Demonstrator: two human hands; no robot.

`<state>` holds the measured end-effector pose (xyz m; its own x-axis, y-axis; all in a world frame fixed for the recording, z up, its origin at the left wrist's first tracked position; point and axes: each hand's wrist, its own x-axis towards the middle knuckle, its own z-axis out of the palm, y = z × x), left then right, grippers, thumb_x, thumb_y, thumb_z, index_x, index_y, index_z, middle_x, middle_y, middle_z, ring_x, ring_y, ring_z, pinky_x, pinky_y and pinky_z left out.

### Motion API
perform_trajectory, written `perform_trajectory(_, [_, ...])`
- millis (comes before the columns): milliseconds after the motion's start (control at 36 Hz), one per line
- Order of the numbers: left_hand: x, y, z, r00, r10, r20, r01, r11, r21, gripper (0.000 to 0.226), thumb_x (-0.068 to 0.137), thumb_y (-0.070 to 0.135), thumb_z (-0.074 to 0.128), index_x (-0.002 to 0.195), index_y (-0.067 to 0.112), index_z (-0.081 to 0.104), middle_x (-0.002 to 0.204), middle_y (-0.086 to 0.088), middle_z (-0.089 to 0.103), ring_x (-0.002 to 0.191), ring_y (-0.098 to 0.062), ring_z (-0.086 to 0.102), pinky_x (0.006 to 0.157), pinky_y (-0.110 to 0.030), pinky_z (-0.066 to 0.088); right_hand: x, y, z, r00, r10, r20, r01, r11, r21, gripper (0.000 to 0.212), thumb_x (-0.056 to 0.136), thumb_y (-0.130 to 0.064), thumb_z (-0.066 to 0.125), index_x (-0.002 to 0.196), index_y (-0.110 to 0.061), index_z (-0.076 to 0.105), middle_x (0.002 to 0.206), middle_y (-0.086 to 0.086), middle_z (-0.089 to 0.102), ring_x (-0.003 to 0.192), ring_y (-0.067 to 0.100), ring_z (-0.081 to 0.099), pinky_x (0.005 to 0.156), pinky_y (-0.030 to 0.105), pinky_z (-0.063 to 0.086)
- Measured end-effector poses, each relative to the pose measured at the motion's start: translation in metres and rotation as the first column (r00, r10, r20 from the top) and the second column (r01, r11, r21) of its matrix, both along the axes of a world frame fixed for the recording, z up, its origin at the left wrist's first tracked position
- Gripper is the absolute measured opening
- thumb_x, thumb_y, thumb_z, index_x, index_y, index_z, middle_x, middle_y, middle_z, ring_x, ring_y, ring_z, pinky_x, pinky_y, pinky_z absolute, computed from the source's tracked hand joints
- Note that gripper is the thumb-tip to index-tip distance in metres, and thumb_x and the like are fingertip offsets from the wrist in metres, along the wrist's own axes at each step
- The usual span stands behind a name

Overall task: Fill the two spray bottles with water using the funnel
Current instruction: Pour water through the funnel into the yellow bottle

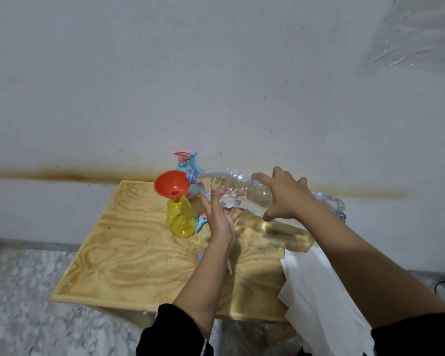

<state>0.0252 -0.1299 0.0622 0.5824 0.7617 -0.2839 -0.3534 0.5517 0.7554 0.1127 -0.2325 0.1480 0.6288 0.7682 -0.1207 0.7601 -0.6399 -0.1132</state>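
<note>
A yellow spray bottle [181,220] stands open on the wooden table [129,242] with a red funnel [170,185] in its neck. A clear water bottle [238,190] lies tilted, its mouth over the funnel's rim. My right hand [284,195] grips its rear part from above. My left hand [220,214] supports it from below with spread fingers. Behind the funnel stands a blue spray bottle [188,164] with a pink and blue trigger head on. Another trigger head [200,222] lies beside the yellow bottle.
A second clear plastic bottle [332,202] lies at the table's right, behind my right arm. White cloth [316,286] hangs over the table's right front corner. A small blue cap [200,257] and a thin tube lie by my left wrist. The wall is close behind.
</note>
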Motion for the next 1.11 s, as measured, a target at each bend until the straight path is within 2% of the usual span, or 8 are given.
perform_trajectory(139, [0.001,0.000,-0.003,1.000,-0.004,0.003,0.004,0.998,-0.061,0.081,0.078,0.060,0.061,0.145,0.046,0.018,0.145,-0.007,0.044,0.130,-0.038,0.043,0.092,-0.058,0.047,0.001,0.000,0.003,1.000,0.010,0.027,-0.009,1.000,-0.019,0.098,0.060,-0.034,0.077,0.141,-0.041,0.022,0.117,0.003,0.035,0.113,0.024,0.039,0.090,0.045,0.034])
perform_trajectory(333, [0.002,-0.002,0.000,0.998,0.025,0.052,-0.021,0.997,-0.081,0.080,0.080,0.056,0.058,0.146,0.042,0.016,0.135,-0.004,0.056,0.128,-0.038,0.046,0.092,-0.056,0.047,-0.001,0.002,0.005,0.999,0.022,0.045,-0.021,0.999,-0.030,0.097,0.060,-0.034,0.077,0.140,-0.041,0.022,0.119,0.003,0.035,0.114,0.024,0.038,0.089,0.044,0.034])
perform_trajectory(417, [0.001,-0.002,0.001,0.998,0.026,0.061,-0.018,0.993,-0.114,0.087,0.074,0.058,0.063,0.146,0.043,0.017,0.143,-0.003,0.047,0.127,-0.038,0.046,0.094,-0.059,0.045,-0.001,0.001,0.007,0.998,0.027,0.056,-0.025,0.999,-0.034,0.097,0.060,-0.034,0.077,0.140,-0.041,0.022,0.120,0.003,0.035,0.115,0.024,0.038,0.090,0.045,0.035])
perform_trajectory(583, [0.000,-0.007,0.008,0.996,0.040,0.081,-0.030,0.992,-0.124,0.059,0.093,0.044,0.050,0.145,0.040,0.023,0.119,0.007,0.062,0.113,-0.030,0.060,0.080,-0.043,0.052,0.000,0.001,0.011,0.997,0.029,0.073,-0.026,0.999,-0.044,0.096,0.059,-0.034,0.077,0.139,-0.041,0.023,0.119,0.003,0.035,0.114,0.024,0.038,0.089,0.044,0.035])
perform_trajectory(750, [-0.003,-0.007,0.011,0.997,0.032,0.065,-0.024,0.991,-0.130,0.069,0.088,0.049,0.055,0.146,0.039,0.019,0.127,0.002,0.061,0.119,-0.034,0.056,0.076,-0.041,0.054,-0.002,0.000,0.011,0.998,0.027,0.064,-0.025,0.999,-0.039,0.097,0.059,-0.034,0.077,0.139,-0.041,0.023,0.118,0.003,0.035,0.114,0.024,0.038,0.090,0.045,0.035])
perform_trajectory(889, [-0.005,-0.007,0.010,0.998,0.044,0.047,-0.037,0.990,-0.136,0.070,0.088,0.049,0.055,0.147,0.040,0.018,0.144,0.000,0.044,0.125,-0.035,0.050,0.072,-0.038,0.054,-0.004,-0.001,0.010,0.998,0.024,0.055,-0.021,0.999,-0.038,0.097,0.059,-0.034,0.077,0.139,-0.042,0.023,0.117,0.003,0.035,0.113,0.024,0.038,0.089,0.045,0.035])
perform_trajectory(1000, [-0.008,-0.008,0.009,0.998,0.036,0.058,-0.029,0.992,-0.126,0.064,0.091,0.046,0.054,0.146,0.039,0.022,0.137,-0.002,0.052,0.120,-0.033,0.055,0.075,-0.040,0.054,-0.005,-0.002,0.008,0.998,0.024,0.058,-0.022,0.999,-0.034,0.097,0.059,-0.034,0.076,0.139,-0.042,0.022,0.116,0.003,0.034,0.113,0.024,0.038,0.089,0.045,0.035])
perform_trajectory(1111, [-0.010,-0.008,0.014,1.000,0.001,0.031,0.002,0.997,-0.083,0.068,0.086,0.050,0.059,0.144,0.043,0.024,0.138,-0.004,0.052,0.120,-0.035,0.054,0.089,-0.054,0.051,-0.006,-0.005,0.006,0.999,0.008,0.034,-0.008,1.000,-0.004,0.097,0.059,-0.035,0.077,0.139,-0.042,0.023,0.117,0.003,0.035,0.113,0.024,0.039,0.090,0.044,0.035])
